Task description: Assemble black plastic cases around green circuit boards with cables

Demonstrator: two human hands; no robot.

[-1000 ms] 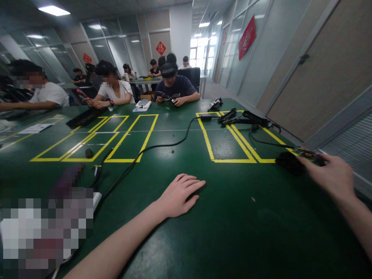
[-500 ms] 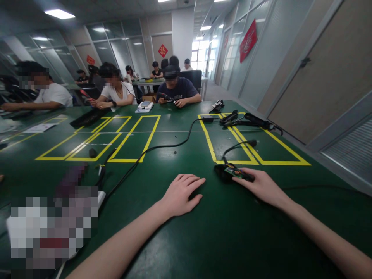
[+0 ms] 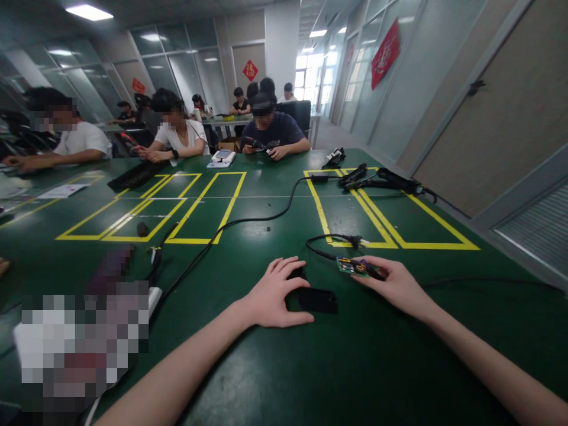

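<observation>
My left hand (image 3: 273, 293) lies on the green table (image 3: 275, 367), fingers curled round the near end of a black plastic housing (image 3: 316, 300). My right hand (image 3: 396, 286) pinches a small green circuit board (image 3: 354, 267) with coloured parts, held just above the table to the right of the housing. A thin black cord (image 3: 326, 239) with a plug end loops from the board toward the yellow tape.
Yellow tape rectangles (image 3: 355, 222) mark the tabletop. A long black cable (image 3: 239, 225) runs across the middle. Black tools and adapters (image 3: 377, 177) lie at the far right. Several people sit working at the far side. A white power strip (image 3: 153, 299) sits at the left.
My right hand has separated the circuit board from the black housing. My left hand has shifted from lying flat to gripping the housing, which now lies apart from the board.
</observation>
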